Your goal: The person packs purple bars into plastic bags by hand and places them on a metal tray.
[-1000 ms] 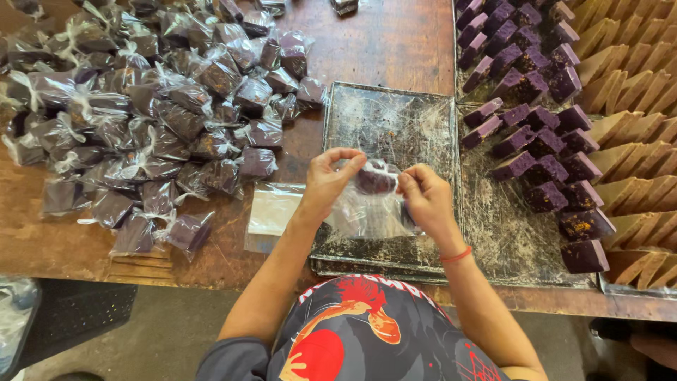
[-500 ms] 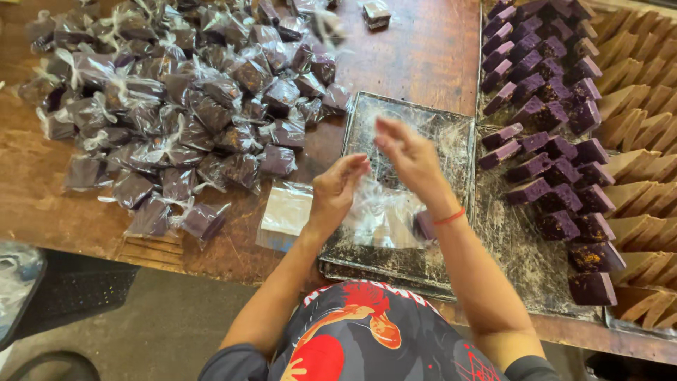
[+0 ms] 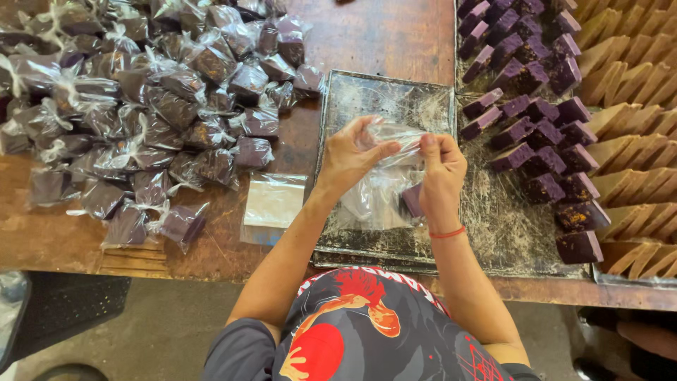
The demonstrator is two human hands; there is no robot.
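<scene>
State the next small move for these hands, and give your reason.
Probably twist the bag's mouth shut. Both hands, left and right, pinch the top of the clear bag, and a purple block already sits at its bottom, above the metal tray.

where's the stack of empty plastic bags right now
In the head view, the flat stack of empty plastic bags lies on the wooden table, left of the metal tray and the left hand, beside the wrapped purple pieces.
</scene>
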